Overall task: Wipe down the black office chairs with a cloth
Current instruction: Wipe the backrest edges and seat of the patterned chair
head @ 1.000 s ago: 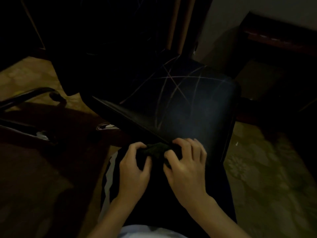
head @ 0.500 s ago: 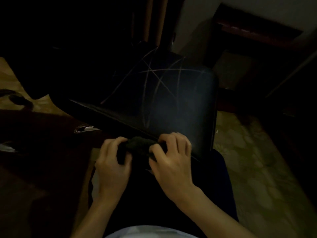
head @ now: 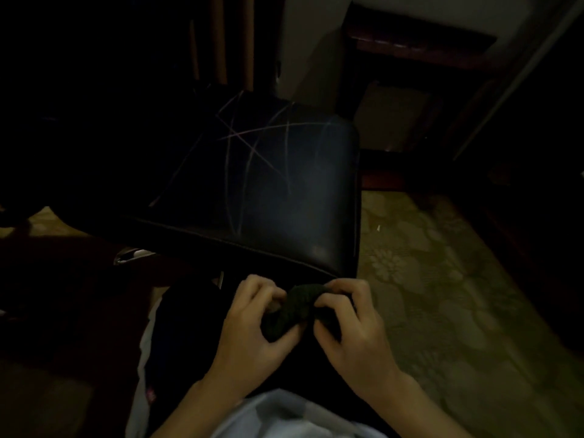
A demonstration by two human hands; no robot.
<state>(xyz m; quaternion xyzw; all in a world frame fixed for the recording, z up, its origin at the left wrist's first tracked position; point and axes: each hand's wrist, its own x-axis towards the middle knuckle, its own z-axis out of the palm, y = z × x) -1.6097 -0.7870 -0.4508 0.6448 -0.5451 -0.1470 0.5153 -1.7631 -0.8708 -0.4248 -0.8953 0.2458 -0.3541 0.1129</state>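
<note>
Both my hands, left hand (head: 252, 324) and right hand (head: 350, 324), grip the bunched dark cloth (head: 292, 308) low in frame, the scribbled chair seat (head: 284, 197) above apparently unwiped.

Very dim, grainy; left side near black; faint sheen on chair seat (head: 284, 200).

No writing, label, brand, number or sign can be read anywhere in this dim view. The black chair seat (head: 268, 191) carries only pale crossing scratch lines, which form no letters. The floor covering (head: 442, 279) shows a faint flower pattern and no text.
</note>
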